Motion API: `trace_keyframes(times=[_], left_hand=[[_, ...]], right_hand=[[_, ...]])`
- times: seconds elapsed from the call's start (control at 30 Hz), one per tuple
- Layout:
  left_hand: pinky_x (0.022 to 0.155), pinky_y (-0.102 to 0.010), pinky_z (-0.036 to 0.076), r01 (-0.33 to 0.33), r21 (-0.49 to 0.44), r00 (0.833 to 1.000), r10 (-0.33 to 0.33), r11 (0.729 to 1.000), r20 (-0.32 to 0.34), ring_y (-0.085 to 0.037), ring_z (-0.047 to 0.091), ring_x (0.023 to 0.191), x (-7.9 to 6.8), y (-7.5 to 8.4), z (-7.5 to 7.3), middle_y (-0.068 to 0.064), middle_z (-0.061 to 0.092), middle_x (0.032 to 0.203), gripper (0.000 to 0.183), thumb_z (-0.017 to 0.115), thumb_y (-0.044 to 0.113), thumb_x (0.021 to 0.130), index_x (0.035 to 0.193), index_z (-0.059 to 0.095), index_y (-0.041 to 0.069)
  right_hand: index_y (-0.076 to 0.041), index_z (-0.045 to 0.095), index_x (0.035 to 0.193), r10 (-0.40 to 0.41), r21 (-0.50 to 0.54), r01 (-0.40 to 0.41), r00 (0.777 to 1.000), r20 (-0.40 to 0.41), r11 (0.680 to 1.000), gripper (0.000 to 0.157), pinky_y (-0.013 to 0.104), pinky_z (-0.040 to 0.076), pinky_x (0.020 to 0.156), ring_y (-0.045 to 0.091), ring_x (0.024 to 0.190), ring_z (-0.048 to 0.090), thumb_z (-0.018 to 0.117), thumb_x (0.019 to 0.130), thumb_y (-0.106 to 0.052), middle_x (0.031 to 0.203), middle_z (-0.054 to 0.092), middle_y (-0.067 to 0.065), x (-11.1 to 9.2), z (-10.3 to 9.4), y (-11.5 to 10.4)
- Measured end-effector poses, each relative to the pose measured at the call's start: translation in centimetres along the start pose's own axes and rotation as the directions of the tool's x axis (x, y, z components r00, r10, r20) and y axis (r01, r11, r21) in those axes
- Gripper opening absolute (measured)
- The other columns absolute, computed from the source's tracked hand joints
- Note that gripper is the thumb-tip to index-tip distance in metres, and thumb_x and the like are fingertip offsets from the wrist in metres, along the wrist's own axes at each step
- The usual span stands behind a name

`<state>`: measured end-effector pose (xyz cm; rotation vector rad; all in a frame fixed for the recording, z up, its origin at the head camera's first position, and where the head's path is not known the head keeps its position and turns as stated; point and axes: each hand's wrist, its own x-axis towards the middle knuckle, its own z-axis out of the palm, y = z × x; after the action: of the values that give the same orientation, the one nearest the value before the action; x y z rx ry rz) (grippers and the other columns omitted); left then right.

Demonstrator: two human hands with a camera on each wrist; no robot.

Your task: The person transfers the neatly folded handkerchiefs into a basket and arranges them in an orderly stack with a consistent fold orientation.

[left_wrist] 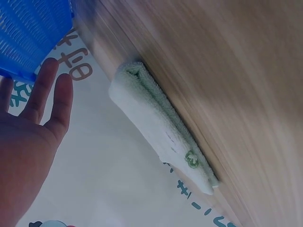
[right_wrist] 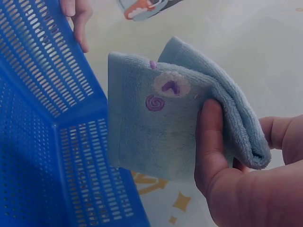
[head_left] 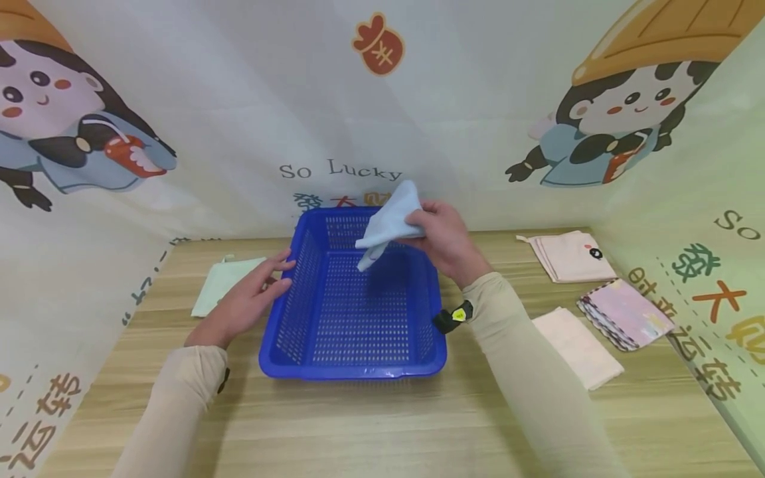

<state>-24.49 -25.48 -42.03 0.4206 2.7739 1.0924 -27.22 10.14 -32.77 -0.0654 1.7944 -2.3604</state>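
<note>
My right hand (head_left: 445, 239) pinches a folded light blue towel (head_left: 391, 216) above the far right part of a blue plastic basket (head_left: 352, 370). In the right wrist view, the towel (right_wrist: 147, 123) shows purple embroidery and a doubled fold under the thumb. The left hand (head_left: 248, 302) rests its fingers at the basket's left rim. Those fingers look nearly straight in the left wrist view, with the tips at the basket's edge (left_wrist: 28, 78). Beside the left hand lies a folded pale green towel (head_left: 224, 285). The basket's perforated floor shows no towels on it.
Right of the basket lie a folded cream towel with a hanging loop (head_left: 570, 255), a pink towel with a checked edge (head_left: 627, 312) and a plain pale pink towel (head_left: 580, 348). A printed cloth backdrop (head_left: 239, 133) encloses the wooden table (head_left: 335, 431).
</note>
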Motion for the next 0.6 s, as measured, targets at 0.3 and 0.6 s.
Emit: trace_keyframes(times=[0.3,0.6], left_hand=[[0.107,-0.061,0.044,0.008,0.015,1.0,-0.008,1.0,0.0,-0.03,0.056,0.129,0.1,-0.3,-0.1,0.004,0.041,0.164,0.061,0.039,0.06,0.105,0.161,0.02,0.043],[0.104,-0.057,0.046,0.012,0.023,1.0,-0.012,1.0,-0.004,-0.028,0.056,0.124,0.0,0.0,0.0,0.005,0.039,0.165,0.06,0.039,0.058,0.106,0.161,0.023,0.041]], right_hand=[[0.015,0.042,0.144,-0.005,0.057,0.006,1.0,-0.029,0.998,0.051,0.047,0.054,0.107,0.027,0.115,0.061,0.045,0.093,0.006,0.139,0.052,0.024,0.8,1.3,0.9],[0.013,0.039,0.147,0.029,0.067,-0.027,0.999,-0.028,0.997,0.056,0.049,0.052,0.109,0.035,0.129,0.056,0.045,0.092,0.005,0.147,0.048,0.028,1.6,2.1,2.1]])
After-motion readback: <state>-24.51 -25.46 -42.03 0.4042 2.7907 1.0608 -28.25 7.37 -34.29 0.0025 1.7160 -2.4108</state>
